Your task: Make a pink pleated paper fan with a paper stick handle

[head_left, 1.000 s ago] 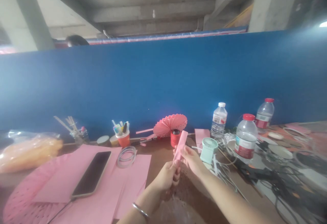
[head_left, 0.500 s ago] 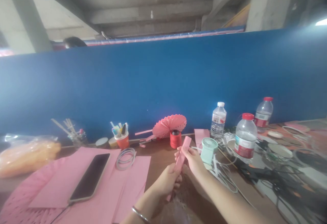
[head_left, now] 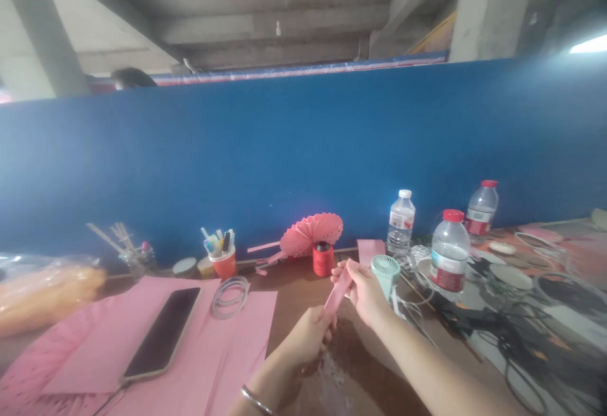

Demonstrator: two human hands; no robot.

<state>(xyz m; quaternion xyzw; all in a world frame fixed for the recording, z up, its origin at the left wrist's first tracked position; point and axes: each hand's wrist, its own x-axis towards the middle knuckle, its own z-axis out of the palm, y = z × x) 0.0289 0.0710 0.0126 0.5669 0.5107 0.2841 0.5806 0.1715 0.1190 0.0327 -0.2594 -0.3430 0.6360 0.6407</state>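
Note:
Between my two hands a narrow strip of folded pink paper (head_left: 337, 294) is held at a slant over the brown table. My left hand (head_left: 310, 332) is closed round its lower part, with a metal bangle on that wrist. At the upper end, my right hand (head_left: 365, 289) pinches the strip between thumb and fingers. Just beyond the hands stands a red jar (head_left: 323, 259) with a dark top. A pleated pink paper fan (head_left: 310, 235) with punched holes is beside and behind that jar. Small scraps lie on the table below my hands.
Left lie pink paper sheets (head_left: 251, 321), a phone (head_left: 164, 334) and a coiled cable (head_left: 230, 297). A cup of pens (head_left: 224, 261) stands behind. Right are a mint-green mini fan (head_left: 386, 272), water bottles (head_left: 450, 251) and tangled cables. A blue partition (head_left: 284, 144) closes the back.
My right hand's fingers now cover the strip's top end, which stuck out above them before. The view has shifted slightly, so the table items sit a little further left.

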